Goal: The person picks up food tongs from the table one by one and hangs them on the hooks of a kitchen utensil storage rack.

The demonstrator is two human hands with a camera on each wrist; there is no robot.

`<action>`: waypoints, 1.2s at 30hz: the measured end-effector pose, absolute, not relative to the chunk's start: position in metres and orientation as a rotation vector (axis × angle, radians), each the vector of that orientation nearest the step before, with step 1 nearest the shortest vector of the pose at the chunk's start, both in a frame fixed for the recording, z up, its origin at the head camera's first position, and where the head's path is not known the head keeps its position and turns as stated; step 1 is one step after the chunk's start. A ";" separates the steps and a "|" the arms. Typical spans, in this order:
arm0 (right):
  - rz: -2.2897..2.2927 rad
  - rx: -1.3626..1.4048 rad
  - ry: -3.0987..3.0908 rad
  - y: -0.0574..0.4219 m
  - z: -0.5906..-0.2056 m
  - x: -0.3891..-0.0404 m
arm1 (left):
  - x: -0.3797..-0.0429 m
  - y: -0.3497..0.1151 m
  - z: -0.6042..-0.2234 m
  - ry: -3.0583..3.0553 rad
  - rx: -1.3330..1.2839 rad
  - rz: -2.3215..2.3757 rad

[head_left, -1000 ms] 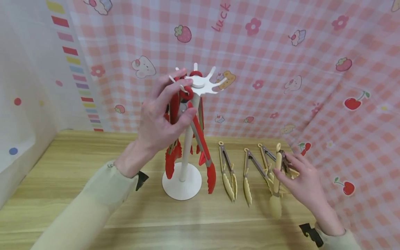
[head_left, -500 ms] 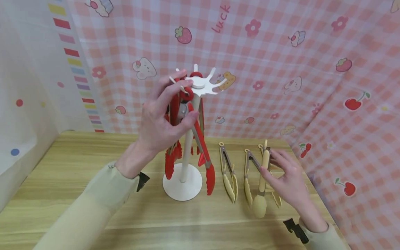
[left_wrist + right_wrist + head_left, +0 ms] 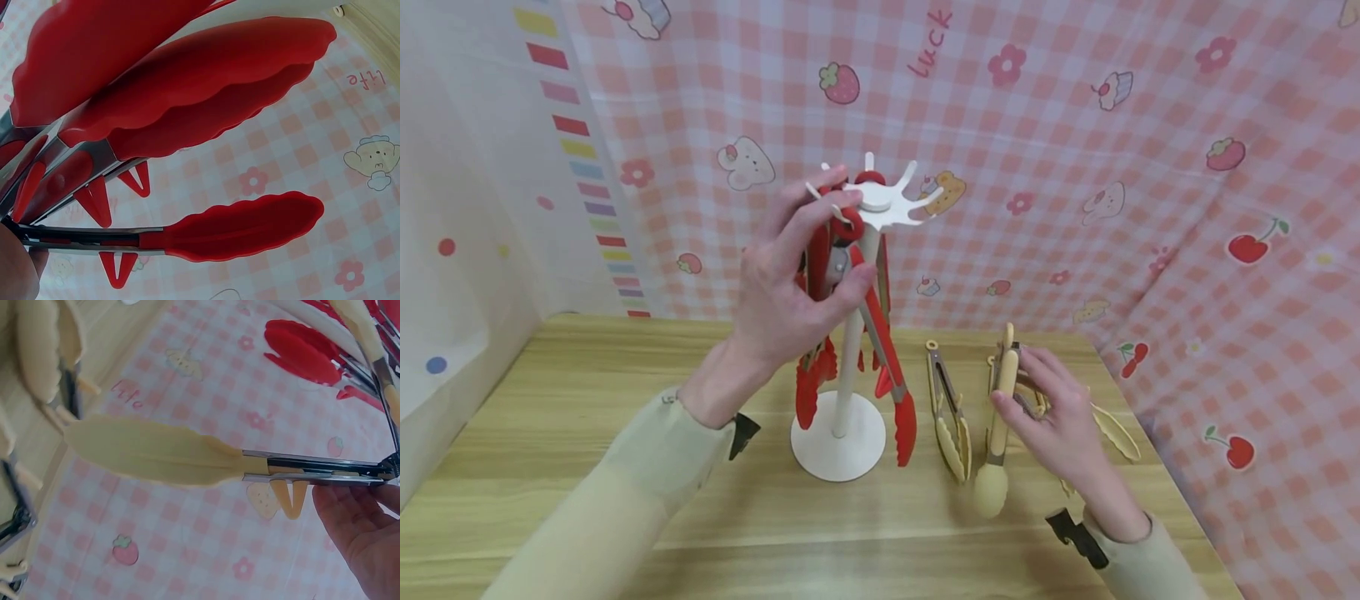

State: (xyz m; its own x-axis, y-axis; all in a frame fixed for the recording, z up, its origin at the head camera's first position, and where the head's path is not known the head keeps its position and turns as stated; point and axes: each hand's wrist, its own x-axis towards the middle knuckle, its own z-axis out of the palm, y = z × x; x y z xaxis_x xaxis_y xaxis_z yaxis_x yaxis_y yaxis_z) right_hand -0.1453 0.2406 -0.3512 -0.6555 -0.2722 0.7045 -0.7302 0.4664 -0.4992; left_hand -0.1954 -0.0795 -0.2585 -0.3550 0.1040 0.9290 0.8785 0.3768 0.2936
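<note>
A white stand (image 3: 891, 204) with hook-like prongs at its top holds several red tongs (image 3: 880, 333) hung by their loops. My left hand (image 3: 771, 287) grips the upper end of the red tongs, its fingers reaching over the prongs. Scalloped red tips (image 3: 250, 228) spread out in the left wrist view. Cream-yellow tongs (image 3: 1003, 400) are pinched near their hinge by my right hand (image 3: 1063, 425), tips down, right of the stand. The right wrist view shows one flat cream tip (image 3: 150, 453) at the end of a steel arm, the right hand (image 3: 365, 531) beneath its hinge end.
Another pair of cream tongs (image 3: 951, 417) lies on the wooden table (image 3: 625, 500) between the stand's round base (image 3: 838, 458) and my right hand. More cream tongs (image 3: 1116, 433) lie partly hidden behind that hand. A checked pink cloth (image 3: 1052, 142) hangs behind and at the right.
My right hand has moved left with the cream tongs, away from the right side of the table toward the stand. The left hand stays where it was on the red tongs.
</note>
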 end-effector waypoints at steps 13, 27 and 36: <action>1.246 0.880 -2.128 0.222 -0.349 -0.144 | -0.195 -0.074 -0.257 -1.698 -0.868 -1.079; 1.224 0.897 -2.105 0.210 -0.343 -0.149 | -0.197 -0.073 -0.258 -1.679 -0.864 -1.117; 1.174 0.844 -2.234 0.198 -0.332 -0.152 | -0.196 -0.074 -0.260 -1.677 -0.854 -1.107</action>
State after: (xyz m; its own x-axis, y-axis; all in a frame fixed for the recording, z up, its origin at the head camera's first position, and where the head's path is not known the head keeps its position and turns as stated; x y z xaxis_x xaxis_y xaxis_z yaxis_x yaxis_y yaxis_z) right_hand -0.1521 0.1984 -0.3320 -0.6967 -0.2985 0.6523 -0.7065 0.4426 -0.5521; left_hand -0.1964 -0.0743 -0.2596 -0.3341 0.0584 0.9407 0.8880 0.3540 0.2934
